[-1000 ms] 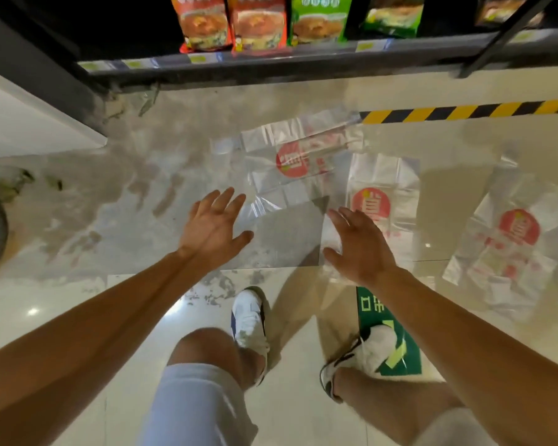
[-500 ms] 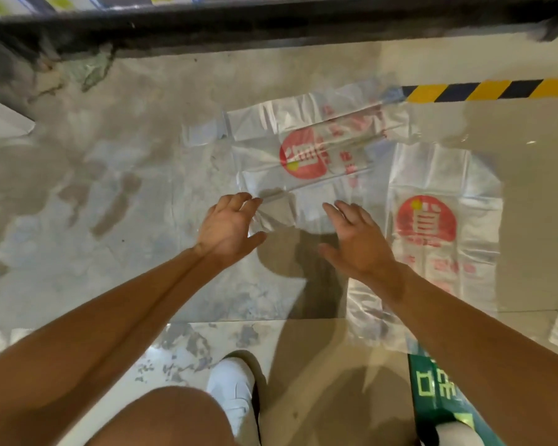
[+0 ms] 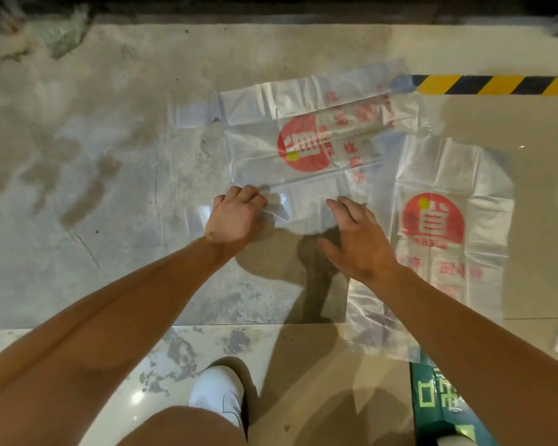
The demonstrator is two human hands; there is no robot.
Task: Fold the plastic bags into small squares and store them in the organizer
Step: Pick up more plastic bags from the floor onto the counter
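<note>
A clear plastic bag with a red round logo lies flat on the concrete floor, turned sideways. My left hand has its fingers curled over the bag's near left corner and grips the plastic there. My right hand hovers with straight, spread fingers over the bag's near edge, its fingertips at the plastic. A second clear bag with the same logo lies lengthwise to the right, partly under my right forearm. No organizer is in view.
A yellow-and-black hazard stripe runs along the floor at the far right. A dark shelf base borders the far edge. My white shoe and a green floor sticker are near me on glossy tiles.
The view has dropped closer to the floor and the shelf goods have left the frame. Both hands reached forward to the near edge of the sideways bag, and my left fingers curled onto its corner.
</note>
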